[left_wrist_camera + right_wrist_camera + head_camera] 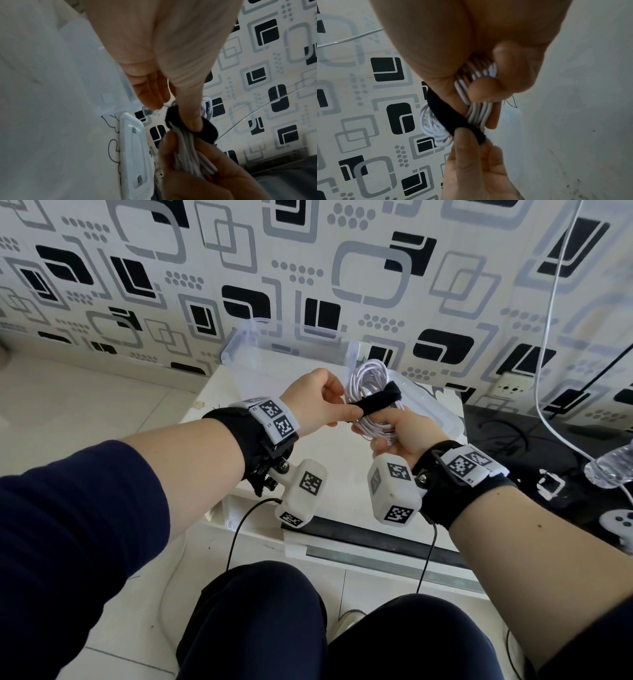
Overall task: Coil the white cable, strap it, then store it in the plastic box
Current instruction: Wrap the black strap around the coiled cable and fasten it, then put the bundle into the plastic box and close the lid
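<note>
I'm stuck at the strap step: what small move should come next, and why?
Probably pull the strap end snug and press it down onto itself. The right hand grips the coiled cable, the left hand pinches the strap's free end, and the band only partly circles the coil.

Wall ahead of me: cream wallpaper with black and grey rounded squares (pixel 342 268). Glossy pale floor tiles (pixel 85 405) at left. Low white bench (pixel 335 440) against the wall; daylight bright, even.
</note>
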